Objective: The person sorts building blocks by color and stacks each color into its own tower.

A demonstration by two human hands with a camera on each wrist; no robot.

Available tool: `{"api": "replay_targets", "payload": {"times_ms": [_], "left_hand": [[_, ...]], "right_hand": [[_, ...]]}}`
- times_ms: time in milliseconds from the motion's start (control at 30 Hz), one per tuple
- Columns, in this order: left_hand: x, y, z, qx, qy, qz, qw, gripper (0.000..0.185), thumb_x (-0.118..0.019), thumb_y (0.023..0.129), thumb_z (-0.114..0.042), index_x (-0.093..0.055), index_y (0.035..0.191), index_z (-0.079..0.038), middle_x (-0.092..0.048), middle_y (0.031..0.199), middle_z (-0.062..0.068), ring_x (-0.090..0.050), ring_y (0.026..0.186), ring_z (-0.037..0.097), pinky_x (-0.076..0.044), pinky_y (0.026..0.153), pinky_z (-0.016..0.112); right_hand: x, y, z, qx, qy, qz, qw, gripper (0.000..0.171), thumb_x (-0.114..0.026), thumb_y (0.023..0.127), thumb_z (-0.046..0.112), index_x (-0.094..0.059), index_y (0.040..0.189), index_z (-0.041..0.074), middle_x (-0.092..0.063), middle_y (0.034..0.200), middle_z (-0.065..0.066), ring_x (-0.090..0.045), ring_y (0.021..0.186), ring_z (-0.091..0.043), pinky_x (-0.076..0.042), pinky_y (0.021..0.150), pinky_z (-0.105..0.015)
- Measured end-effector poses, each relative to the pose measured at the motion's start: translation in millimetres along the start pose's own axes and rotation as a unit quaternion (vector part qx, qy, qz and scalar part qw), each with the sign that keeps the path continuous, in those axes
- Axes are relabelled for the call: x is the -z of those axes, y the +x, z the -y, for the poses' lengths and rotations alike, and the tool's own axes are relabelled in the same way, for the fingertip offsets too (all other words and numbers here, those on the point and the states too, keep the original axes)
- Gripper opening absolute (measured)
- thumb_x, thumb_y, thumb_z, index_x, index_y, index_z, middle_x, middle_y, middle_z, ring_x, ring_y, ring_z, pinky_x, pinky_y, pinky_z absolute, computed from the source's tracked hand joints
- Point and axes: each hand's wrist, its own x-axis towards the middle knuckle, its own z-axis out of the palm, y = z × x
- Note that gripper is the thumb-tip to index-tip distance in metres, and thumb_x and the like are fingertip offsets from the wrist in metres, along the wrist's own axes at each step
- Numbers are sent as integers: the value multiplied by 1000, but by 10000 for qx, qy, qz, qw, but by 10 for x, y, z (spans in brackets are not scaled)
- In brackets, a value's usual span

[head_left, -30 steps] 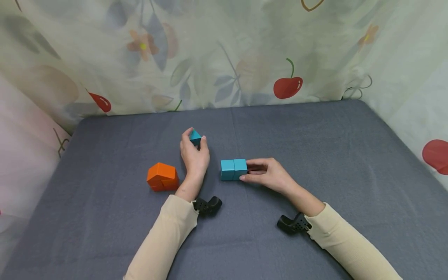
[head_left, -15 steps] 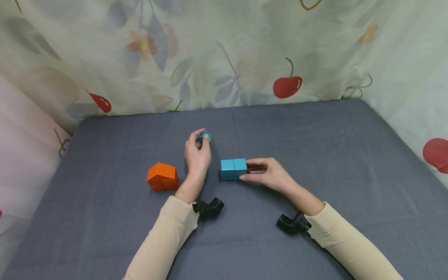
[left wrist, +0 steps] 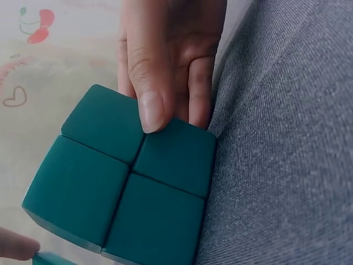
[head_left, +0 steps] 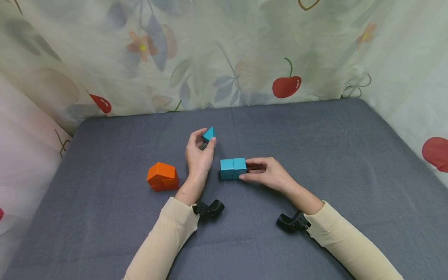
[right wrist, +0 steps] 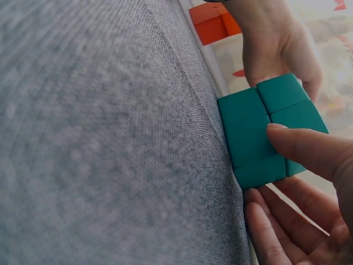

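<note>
Currently: left hand (head_left: 198, 155) pinches teal wedge (head_left: 209, 134), lifted; right hand (head_left: 267, 173) grips teal block (head_left: 233, 168) on cloth (head_left: 315, 136). Advisable: hold block steady, square wedge before seating.

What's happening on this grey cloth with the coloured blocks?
A person works with both hands on a grey cloth. The left hand pinches a small teal wedge lifted off the cloth. The right hand holds a teal block cluster that rests on the cloth. An orange block cluster sits apart, untouched.
</note>
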Motion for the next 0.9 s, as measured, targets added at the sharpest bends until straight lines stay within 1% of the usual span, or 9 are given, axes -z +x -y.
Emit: {"api": "replay_targets", "payload": {"times_ms": [100, 200, 367, 467, 667, 800, 900], "left_hand": [[0, -6, -5, 152, -72, 48, 9998, 38, -66, 90, -9, -59, 128, -7, -53, 132, 15, -54, 122, 29, -47, 103, 38], [-6, -10, -2, 200, -125, 128, 9996, 38, -65, 90, -6, -59, 128, -5, -51, 134, 17, -53, 124, 30, -46, 104, 37], [-8, -12, 11, 193, -50, 182, 9996, 37, -66, 90, -5, -60, 127, -7, -50, 134, 18, -51, 127, 29, -44, 106, 37], [-7, -11, 16, 128, -27, 213, 9997, 36, -66, 89, -3, -60, 125, -5, -53, 131, 19, -53, 124, 30, -44, 106, 39], [-12, -17, 18, 216, 65, 291, 9993, 38, -66, 89, -3, -59, 127, -4, -56, 129, 17, -54, 120, 29, -46, 104, 39], [2, -12, 20, 140, 18, 328, 9994, 41, -67, 89, -4, -59, 128, -4, -58, 128, 15, -54, 120, 29, -46, 102, 40], [21, -9, 12, 79, -106, 456, 9989, 44, -70, 87, -4, -59, 129, -4, -60, 127, 14, -54, 119, 28, -47, 102, 38]], "right_hand": [[0, 1, 7, 22, 15, 8, 10000, 50, -78, 81, 19, -62, 126, 3, -65, 122, -16, -66, 107, -24, -55, 91, -35], [-1, 3, 2, 25, 6, 10, 10000, 51, -78, 81, 20, -62, 126, 3, -65, 122, -16, -66, 107, -24, -55, 91, -35], [-5, 6, -16, 35, -6, 12, 10000, 51, -78, 81, 19, -62, 126, 2, -64, 123, -16, -66, 107, -25, -55, 91, -36], [-5, 2, -19, 49, -4, 20, 10000, 51, -78, 81, 19, -61, 126, 1, -64, 123, -17, -66, 107, -26, -55, 91, -36], [-5, 6, -45, 100, 3, 46, 9999, 52, -77, 83, 21, -60, 127, -1, -64, 122, -19, -66, 107, -27, -55, 91, -37], [-3, 6, -44, 121, -7, 51, 9999, 52, -77, 83, 21, -61, 127, -1, -64, 123, -19, -66, 107, -27, -55, 91, -37], [4, -2, -28, 71, 14, 51, 10000, 51, -77, 82, 20, -61, 126, 0, -64, 123, -18, -66, 107, -26, -55, 91, -37]]}}
